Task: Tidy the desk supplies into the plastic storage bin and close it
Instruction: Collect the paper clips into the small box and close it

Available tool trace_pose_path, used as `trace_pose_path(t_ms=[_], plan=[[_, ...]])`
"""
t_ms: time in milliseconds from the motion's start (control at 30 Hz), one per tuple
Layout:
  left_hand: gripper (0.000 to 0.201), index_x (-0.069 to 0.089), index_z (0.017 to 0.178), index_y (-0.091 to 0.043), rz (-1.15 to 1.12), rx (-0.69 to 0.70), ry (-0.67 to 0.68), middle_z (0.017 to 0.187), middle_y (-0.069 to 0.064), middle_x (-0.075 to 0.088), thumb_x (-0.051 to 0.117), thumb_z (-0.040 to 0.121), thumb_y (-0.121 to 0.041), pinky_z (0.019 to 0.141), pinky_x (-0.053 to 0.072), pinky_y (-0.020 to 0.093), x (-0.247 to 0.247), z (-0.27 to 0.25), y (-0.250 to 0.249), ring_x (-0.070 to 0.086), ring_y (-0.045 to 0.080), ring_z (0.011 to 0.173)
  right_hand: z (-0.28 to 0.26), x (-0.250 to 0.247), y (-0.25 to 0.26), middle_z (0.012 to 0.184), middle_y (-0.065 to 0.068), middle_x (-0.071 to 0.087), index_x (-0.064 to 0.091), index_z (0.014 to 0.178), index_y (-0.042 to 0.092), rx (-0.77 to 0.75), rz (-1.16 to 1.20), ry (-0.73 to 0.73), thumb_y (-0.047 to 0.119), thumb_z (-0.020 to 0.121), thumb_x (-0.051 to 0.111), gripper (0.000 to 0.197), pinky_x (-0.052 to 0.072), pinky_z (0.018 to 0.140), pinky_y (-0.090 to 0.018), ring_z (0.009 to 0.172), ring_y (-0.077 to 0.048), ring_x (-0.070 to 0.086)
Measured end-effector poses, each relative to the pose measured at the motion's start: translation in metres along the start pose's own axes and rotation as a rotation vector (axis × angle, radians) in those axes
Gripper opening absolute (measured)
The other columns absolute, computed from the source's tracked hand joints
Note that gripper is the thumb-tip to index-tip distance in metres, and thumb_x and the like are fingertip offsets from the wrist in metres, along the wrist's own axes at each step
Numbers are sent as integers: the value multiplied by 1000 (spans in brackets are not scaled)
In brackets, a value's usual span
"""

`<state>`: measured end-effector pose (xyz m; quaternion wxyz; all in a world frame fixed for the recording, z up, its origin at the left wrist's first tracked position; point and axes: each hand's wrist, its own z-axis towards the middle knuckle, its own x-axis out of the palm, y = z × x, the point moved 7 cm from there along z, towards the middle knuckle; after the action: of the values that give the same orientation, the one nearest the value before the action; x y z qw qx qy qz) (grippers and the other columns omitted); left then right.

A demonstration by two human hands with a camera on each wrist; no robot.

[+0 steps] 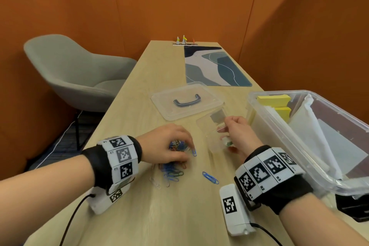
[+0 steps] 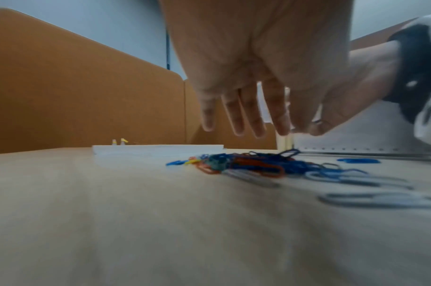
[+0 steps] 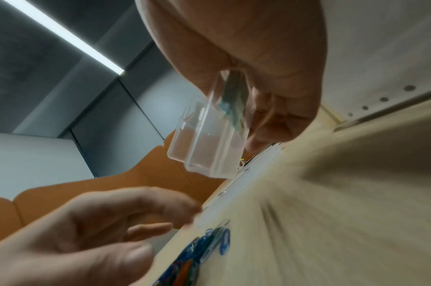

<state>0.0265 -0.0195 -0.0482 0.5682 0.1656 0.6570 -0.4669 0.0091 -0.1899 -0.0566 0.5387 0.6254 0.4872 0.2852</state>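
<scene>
Several coloured paper clips [image 1: 171, 171] [image 2: 253, 164] [image 3: 197, 251] lie in a loose pile on the wooden desk. My left hand [image 1: 169, 144] [image 2: 246, 58] [image 3: 87, 222] hovers over the far side of the pile, fingers hanging down with nothing between them. One blue clip [image 1: 210, 177] lies apart to the right. My right hand [image 1: 237, 132] [image 3: 258, 48] grips a small clear plastic box [image 1: 213, 126] [image 3: 209, 139], tilted and off the desk. The big clear storage bin [image 1: 283, 92] stands open at the right with yellow sticky notes and white sheets inside.
The bin's lid [image 1: 169, 106] [image 2: 158, 150], with a dark handle, lies flat beyond my hands. A patterned desk mat [image 1: 215, 68] covers the far right of the desk. A grey chair [image 1: 75, 70] stands past the left edge. Orange partitions enclose the desk.
</scene>
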Motion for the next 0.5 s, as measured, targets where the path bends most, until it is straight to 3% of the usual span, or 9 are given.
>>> trace_pose_path(t_ms=[33, 100, 200, 267, 367, 433, 500], plan=[[51, 58, 121, -31, 12, -95, 33, 134, -5, 48, 69, 74, -48, 108, 29, 22, 0, 0, 9, 39, 6, 124, 1, 0, -2, 78, 3, 59, 45, 97, 20, 0, -14, -6, 24, 98, 37, 9, 37, 55, -25, 77, -21, 52], [83, 36, 136, -44, 54, -284, 230, 149, -10, 24, 74, 64, -58, 117, 14, 30, 9, -4, 26, 15, 10, 139, 3, 0, -7, 79, 3, 59, 45, 88, 23, 21, -25, -4, 24, 97, 37, 13, 35, 55, -25, 82, -22, 52], [98, 27, 138, -51, 158, -286, 363, 150, -15, 18, 76, 54, -64, 118, 15, 38, 19, -8, 30, 11, 12, 140, 4, 0, -11, 87, 0, 59, 44, 85, 26, 61, -11, 24, 26, 97, 36, 15, 32, 47, -24, 85, -27, 55], [85, 36, 133, -51, 151, -223, 326, 143, -16, 29, 76, 58, -60, 114, 22, 33, 19, -7, 25, 21, 11, 132, 4, -2, -12, 94, -4, 58, 46, 99, 23, 62, -8, 32, 27, 99, 34, 13, 33, 43, -23, 83, -30, 58], [59, 51, 125, -43, 24, -192, 287, 130, -10, 40, 76, 72, -40, 107, 29, 21, 17, -8, 23, 36, 10, 120, 6, -3, -15, 95, -5, 57, 45, 108, 24, 64, 0, 37, 28, 100, 31, 17, 38, 43, -22, 66, -24, 63], [47, 58, 120, -36, -53, -202, 289, 123, -5, 45, 75, 76, -30, 104, 36, 23, 15, -9, 23, 46, 11, 114, 6, -1, -18, 99, -6, 57, 44, 114, 23, 90, 15, 58, 28, 101, 30, 20, 44, 39, -22, 65, -23, 64], [40, 63, 115, -30, -67, -212, 264, 118, 0, 51, 74, 77, -24, 99, 40, 27, 13, -8, 22, 52, 16, 107, 4, 2, -22, 104, -8, 57, 42, 124, 21, 120, 60, 80, 28, 101, 31, 27, 52, 39, -27, 76, -27, 66]])
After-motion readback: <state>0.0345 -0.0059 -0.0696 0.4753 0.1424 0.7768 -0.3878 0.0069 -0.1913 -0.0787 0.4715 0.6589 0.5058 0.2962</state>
